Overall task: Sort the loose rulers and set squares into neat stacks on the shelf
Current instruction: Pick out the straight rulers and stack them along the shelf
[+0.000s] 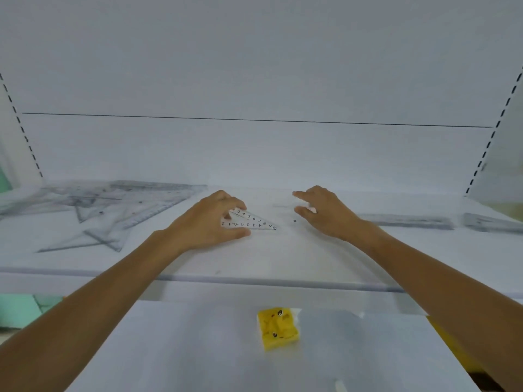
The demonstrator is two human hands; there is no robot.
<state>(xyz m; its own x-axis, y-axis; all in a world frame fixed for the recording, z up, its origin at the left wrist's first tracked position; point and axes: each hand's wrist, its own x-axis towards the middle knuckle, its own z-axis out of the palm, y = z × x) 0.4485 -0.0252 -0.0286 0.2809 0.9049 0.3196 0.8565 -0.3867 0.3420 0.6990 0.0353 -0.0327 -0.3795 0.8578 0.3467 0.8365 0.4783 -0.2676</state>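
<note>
A small clear set square (254,222) with black numbers lies on the white shelf (254,258), its point towards the right. My left hand (209,222) grips its wide end between thumb and fingers. My right hand (322,213) hovers just right of it, fingers spread and curled, holding nothing I can make out. Several large clear set squares (113,210) lie in a loose overlapping pile at the left of the shelf. Clear rulers (407,221) lie flat at the right, with another ruler (492,222) near the edge of view.
The shelf's front edge (254,281) runs across below my forearms. A yellow block with cartoon eyes (278,328) sits on the lower white surface. Slotted uprights (492,131) frame the shelf on both sides. A white back panel rises behind.
</note>
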